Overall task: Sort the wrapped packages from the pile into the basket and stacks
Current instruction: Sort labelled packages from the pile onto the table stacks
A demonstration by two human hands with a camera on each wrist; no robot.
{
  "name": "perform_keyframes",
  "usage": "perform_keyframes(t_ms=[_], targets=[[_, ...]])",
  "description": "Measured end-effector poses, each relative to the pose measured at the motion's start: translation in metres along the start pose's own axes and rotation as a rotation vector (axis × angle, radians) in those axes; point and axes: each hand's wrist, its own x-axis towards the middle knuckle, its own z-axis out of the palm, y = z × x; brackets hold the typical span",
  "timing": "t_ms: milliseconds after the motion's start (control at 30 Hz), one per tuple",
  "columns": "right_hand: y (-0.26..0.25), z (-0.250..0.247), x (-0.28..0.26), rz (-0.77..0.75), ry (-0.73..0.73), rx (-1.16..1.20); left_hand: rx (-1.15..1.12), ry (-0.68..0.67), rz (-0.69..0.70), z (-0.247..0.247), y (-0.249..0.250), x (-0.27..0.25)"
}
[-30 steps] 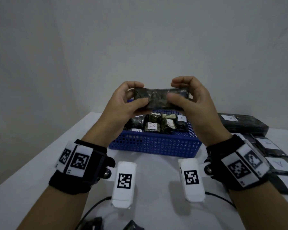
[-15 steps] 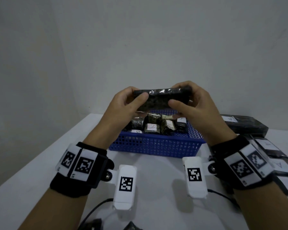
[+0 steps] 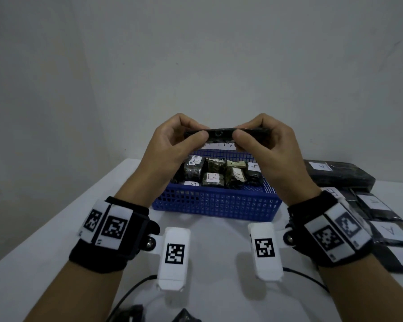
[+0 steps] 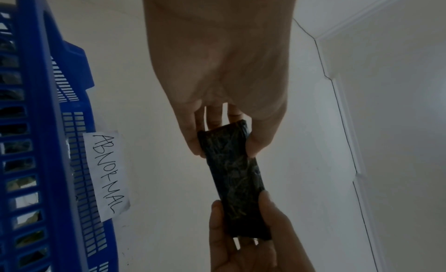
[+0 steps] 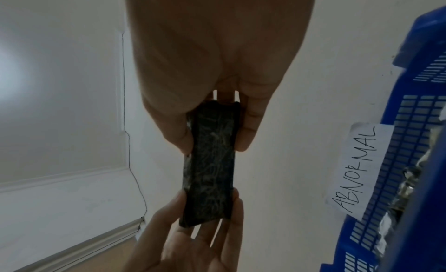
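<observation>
Both hands hold one dark wrapped package (image 3: 221, 133) level in the air above the blue basket (image 3: 216, 203). My left hand (image 3: 172, 140) pinches its left end and my right hand (image 3: 265, 140) pinches its right end. In the head view the package shows only its thin edge. The left wrist view shows the package (image 4: 234, 178) lengthwise between the thumb and fingers of both hands, and so does the right wrist view with its package (image 5: 210, 165). Several small wrapped packages (image 3: 211, 178) with white labels lie inside the basket.
A paper tag reading ABNORMAL (image 4: 106, 173) hangs on the basket's far wall. Flat dark packages with white labels (image 3: 382, 217) lie in stacks on the white table (image 3: 79, 205) at the right. Cables (image 3: 126, 296) run along the near edge.
The hands have turned the package from its broad face toward me to edge-on and level, and lowered it slightly over the basket.
</observation>
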Motion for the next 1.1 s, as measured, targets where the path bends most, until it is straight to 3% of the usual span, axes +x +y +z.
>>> perform_keyframes(t_ms=[167, 300, 533, 633, 800, 967, 1100], targets=[[-0.002, -0.007, 0.0, -0.003, -0.061, 0.075, -0.154, -0.026, -0.081, 0.0, 0.001, 0.002], [-0.003, -0.006, 0.001, 0.06, -0.107, 0.11, -0.161, 0.036, -0.017, 0.001, 0.0, 0.001], [-0.002, -0.002, -0.001, 0.165, 0.015, 0.092, -0.178, -0.011, -0.004, -0.001, 0.002, 0.0], [0.002, -0.002, -0.001, 0.214, 0.06, -0.03, -0.217, -0.059, -0.008, -0.002, 0.002, 0.0], [-0.003, 0.004, -0.003, 0.291, -0.159, -0.065, -0.201, -0.11, 0.039, 0.005, 0.006, -0.003], [-0.001, 0.004, -0.002, 0.284, -0.108, 0.008, -0.288, -0.175, 0.015, 0.002, 0.005, -0.003], [-0.001, 0.002, 0.0, 0.296, -0.216, 0.077, -0.31, -0.203, 0.057, 0.004, 0.004, -0.003]])
